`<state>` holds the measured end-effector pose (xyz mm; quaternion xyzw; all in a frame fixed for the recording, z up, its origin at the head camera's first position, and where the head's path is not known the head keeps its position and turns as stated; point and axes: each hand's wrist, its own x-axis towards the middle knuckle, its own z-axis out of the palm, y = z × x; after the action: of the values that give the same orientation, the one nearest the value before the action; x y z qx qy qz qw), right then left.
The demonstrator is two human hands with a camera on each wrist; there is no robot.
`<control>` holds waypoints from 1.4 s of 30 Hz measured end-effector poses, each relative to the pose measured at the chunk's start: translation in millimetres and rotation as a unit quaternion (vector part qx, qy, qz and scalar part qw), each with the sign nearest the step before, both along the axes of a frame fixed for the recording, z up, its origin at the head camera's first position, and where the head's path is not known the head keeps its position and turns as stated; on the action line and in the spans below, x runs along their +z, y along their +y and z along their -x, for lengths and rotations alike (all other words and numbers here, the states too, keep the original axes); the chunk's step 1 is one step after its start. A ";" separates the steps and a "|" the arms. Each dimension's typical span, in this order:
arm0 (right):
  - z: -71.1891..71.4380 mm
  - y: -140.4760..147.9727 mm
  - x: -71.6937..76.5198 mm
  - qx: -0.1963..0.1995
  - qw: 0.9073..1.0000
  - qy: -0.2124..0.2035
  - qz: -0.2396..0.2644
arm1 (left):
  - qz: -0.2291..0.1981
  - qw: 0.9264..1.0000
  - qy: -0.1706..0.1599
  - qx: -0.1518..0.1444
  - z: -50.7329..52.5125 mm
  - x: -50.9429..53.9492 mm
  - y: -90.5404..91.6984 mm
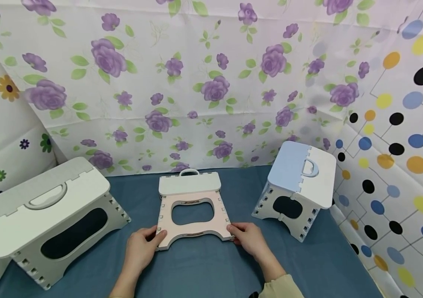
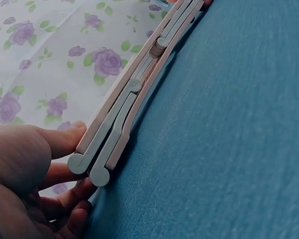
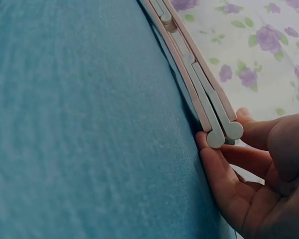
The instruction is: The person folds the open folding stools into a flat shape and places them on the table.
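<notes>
A folded step stool [image 1: 196, 229], pink with a white top part and a carry handle [image 1: 189, 171], lies at the middle of the table with its legs side up. My left hand [image 1: 138, 248] pinches its near left corner, thumb on top. At the near right corner my right hand [image 1: 250, 239] holds it the same way. In the left wrist view, the folded stool [image 2: 105, 122] shows its two leg panels close together, fingers of the left hand [image 2: 25, 164] beneath. The right wrist view shows the right hand [image 3: 269, 174] gripping the other end of the panels [image 3: 204, 82].
A larger white and grey step stool [image 1: 88, 186] stands unfolded at the left. To the right is a smaller blue and white stool [image 1: 319, 182], also unfolded. Blue cloth [image 1: 196, 269] covers the table, and a flowered curtain [image 1: 192, 95] hangs behind it.
</notes>
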<state>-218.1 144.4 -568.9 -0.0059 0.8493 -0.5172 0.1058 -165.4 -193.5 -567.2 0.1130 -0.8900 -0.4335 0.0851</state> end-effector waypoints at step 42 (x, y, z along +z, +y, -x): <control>-3.8 -2.7 10.3 0.051 0.983 0.111 -0.134 | 0.024 1.000 -0.001 -0.002 3.3 -5.5 -1.6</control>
<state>-214.3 141.7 -558.6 -0.0921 0.9159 -0.3888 0.0368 -168.7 -195.0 -572.6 0.1096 -0.9002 -0.4125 0.0863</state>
